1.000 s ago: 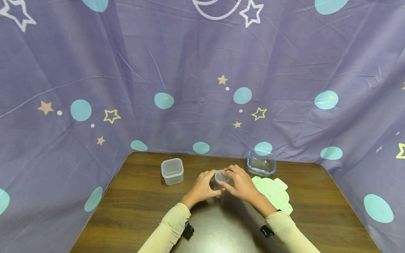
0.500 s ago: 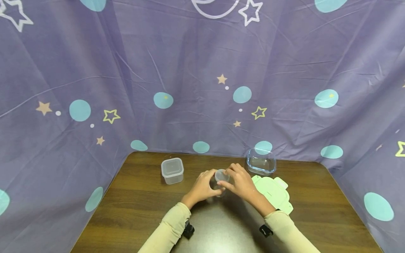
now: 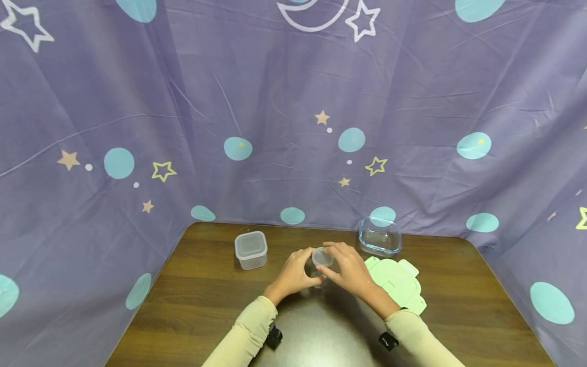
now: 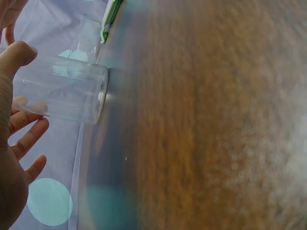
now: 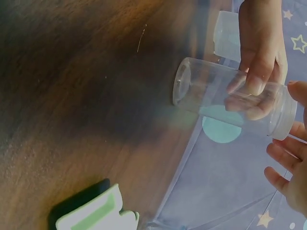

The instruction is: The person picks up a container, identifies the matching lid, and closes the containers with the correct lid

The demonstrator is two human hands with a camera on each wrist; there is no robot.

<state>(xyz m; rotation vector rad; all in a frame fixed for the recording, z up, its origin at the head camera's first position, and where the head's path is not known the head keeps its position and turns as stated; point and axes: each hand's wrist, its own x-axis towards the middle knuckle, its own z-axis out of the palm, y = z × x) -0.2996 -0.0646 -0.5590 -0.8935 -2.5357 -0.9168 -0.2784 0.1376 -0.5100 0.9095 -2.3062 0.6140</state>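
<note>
A clear plastic jar (image 5: 211,91) stands upright on the table in front of the person, with a translucent round lid (image 3: 322,256) on its top. My left hand (image 3: 294,273) grips the jar's body, its thumb on the near side and its fingers round the far side. At the top, my right hand (image 3: 349,270) holds the lid by its rim between thumb and fingers. Through the jar's clear wall in the right wrist view, the left fingertips (image 5: 256,112) show. The left wrist view has the jar's base right at the tabletop.
A lidded square plastic container (image 3: 251,251) sits at the back left of the wooden table (image 3: 197,300). Behind the right hand are a clear rectangular glass container (image 3: 379,238) and a light green snap lid (image 3: 398,283). A purple curtain (image 3: 284,102) rises at the table's back edge.
The right hand's fingers have shifted slightly round the lid, lying flatter over its far edge. The left hand and the jar have stayed in place.
</note>
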